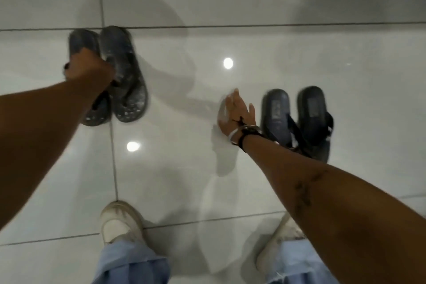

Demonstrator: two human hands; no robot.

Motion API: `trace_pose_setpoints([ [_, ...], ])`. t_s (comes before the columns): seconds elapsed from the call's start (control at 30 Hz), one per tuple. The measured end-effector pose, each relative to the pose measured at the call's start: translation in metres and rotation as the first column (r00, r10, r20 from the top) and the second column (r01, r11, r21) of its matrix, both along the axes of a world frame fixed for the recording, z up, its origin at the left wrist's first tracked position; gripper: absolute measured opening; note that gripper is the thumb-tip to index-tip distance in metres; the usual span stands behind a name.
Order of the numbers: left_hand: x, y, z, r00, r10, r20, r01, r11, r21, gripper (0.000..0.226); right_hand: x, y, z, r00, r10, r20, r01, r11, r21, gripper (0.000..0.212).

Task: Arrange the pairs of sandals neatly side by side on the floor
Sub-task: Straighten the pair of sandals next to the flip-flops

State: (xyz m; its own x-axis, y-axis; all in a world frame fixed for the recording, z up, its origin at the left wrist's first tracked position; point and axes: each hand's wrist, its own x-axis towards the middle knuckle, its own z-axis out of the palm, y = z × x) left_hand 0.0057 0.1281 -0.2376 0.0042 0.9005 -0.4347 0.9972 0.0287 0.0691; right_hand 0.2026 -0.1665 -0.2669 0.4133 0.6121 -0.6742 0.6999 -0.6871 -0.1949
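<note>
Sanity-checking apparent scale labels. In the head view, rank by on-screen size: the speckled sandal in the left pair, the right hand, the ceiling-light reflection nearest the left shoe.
1. speckled sandal, the longest shape of the three
2. right hand, open, fingers spread over the floor
3. light reflection, a small bright spot

Apparent size only; the hand may be nearer the camera.

**Sandals: two pairs, both on the tiled floor**

Pair 1, left: dark flip-flops point(119, 76), soles speckled with pale dust or scuffs. The two lie side by side, touching along their inner edges, tilted slightly off the grout lines. The left sandal's strap area is hidden; the right sandal's thong strap is visible.

Pair 2, right: dark blue flip-flops point(297, 120) with black straps and a rectangular mark on each heel. They lie parallel, just beside each other, well apart from Pair 1.
</note>
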Motion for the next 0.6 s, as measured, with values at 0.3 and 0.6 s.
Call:
trace_pose_setpoints([
  [0.3, 0.107, -0.137, -0.007, 0.573, -0.798, 0.189, 0.784, 0.600, 0.159, 0.053, 0.080, -0.107, 0.037, 0.726, -0.491, 0.482, 0.569, 0.822, -0.020, 0.042],
  [0.6, 0.156, -0.218, -0.049, 0.767, -0.642, 0.013, 0.597, 0.705, -0.383, 0.103, 0.096, -0.139, 0.013, 0.802, -0.461, 0.380, 0.562, 0.799, -0.216, 0.005],
])
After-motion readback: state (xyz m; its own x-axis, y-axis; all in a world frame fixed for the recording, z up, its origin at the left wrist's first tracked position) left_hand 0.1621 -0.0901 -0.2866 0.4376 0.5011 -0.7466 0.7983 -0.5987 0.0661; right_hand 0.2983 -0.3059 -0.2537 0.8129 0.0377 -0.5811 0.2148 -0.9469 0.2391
